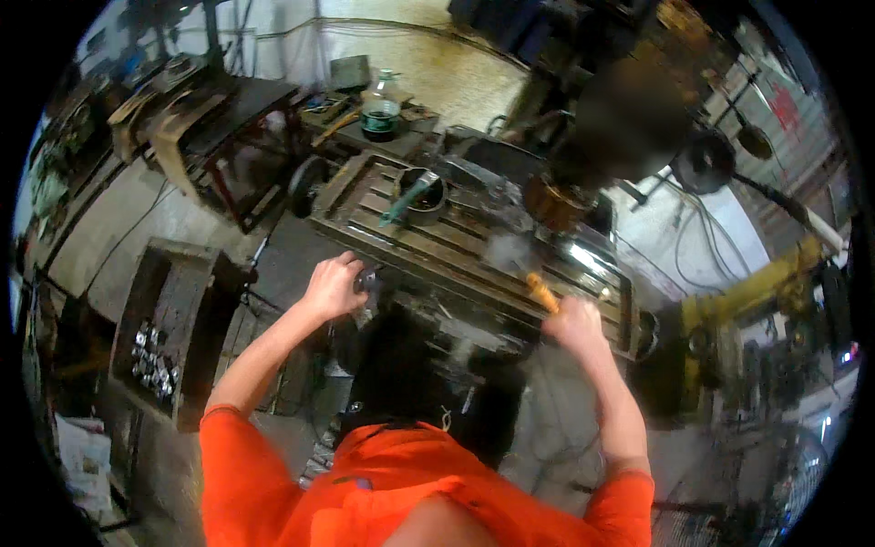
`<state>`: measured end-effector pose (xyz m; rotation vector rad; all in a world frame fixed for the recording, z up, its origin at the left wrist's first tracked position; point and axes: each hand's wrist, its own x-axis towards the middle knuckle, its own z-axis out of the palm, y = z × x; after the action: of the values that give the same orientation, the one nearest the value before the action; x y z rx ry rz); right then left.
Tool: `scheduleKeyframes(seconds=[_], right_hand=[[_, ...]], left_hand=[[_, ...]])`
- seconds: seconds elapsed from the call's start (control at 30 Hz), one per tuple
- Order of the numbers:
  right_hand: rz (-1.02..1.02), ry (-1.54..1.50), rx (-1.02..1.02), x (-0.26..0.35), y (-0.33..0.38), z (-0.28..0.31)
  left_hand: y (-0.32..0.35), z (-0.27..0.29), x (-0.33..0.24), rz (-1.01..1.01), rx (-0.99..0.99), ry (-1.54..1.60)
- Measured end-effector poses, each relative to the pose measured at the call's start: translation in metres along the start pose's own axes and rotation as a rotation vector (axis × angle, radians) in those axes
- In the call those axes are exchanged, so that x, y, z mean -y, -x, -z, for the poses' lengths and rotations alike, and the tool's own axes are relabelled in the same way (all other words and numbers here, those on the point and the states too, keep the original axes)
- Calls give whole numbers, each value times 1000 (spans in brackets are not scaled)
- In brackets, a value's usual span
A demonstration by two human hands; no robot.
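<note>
Both hands are up at the front edge of a milling machine's table (474,232), reached from orange sleeves (273,474) that come in from the lower edge. Nearest on the left, the left hand (333,287) is curled shut around a small dark crank handle (369,281) at the table's front left end. On the other side, the right hand (574,324) is closed into a fist on an orange-handled brush (544,294); its handle sticks up out of the fist toward the table, and the working end is smeared by motion, so I cannot tell its exact shape.

Judging from this, the work looks mid-course: one hand is on the crank, the other is tending the table surface, and nothing is set down or put away.

Just beyond the hands, the table is a long slotted slab of dull grey metal, grimy, with a bright glare patch near its right end. Further back on it sits a dark round holder (421,196) with a teal-handled tool (406,201) leaning in it. Above the right part hangs the machine's spindle head (556,201), brownish and blurred. Farthest off, a clear bottle with dark green liquid (380,108) stands on a cluttered bench, and at the left a box of shiny metal parts (155,360) rests near the floor.
</note>
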<state>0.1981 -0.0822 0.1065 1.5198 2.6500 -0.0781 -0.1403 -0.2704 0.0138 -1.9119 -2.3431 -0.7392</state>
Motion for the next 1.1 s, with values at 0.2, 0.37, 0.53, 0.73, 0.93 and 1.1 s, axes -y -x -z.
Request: scheduleKeyframes(seconds=[0.2,0.37,0.53,0.73,0.93,1.1], right_hand=[[86,-36,-153,-61,-47,-59],[-17,-359,74,-59,-18,-33],[-95,-544,-29,-72,22,-27],[42,-1222,-135,-96,22,-84],[-262,-852,-193,-100,13,-166],[-244,-767,-203,-92,26,-179]], left_hand=[[-76,-28,-74,-251,32,53],[-122,-48,-122,-431,15,12],[-171,-83,-144,-634,21,-209],[-191,-118,-172,-854,124,-411],[-176,-89,-181,-446,215,-205],[-174,-107,-177,-206,126,-2]])
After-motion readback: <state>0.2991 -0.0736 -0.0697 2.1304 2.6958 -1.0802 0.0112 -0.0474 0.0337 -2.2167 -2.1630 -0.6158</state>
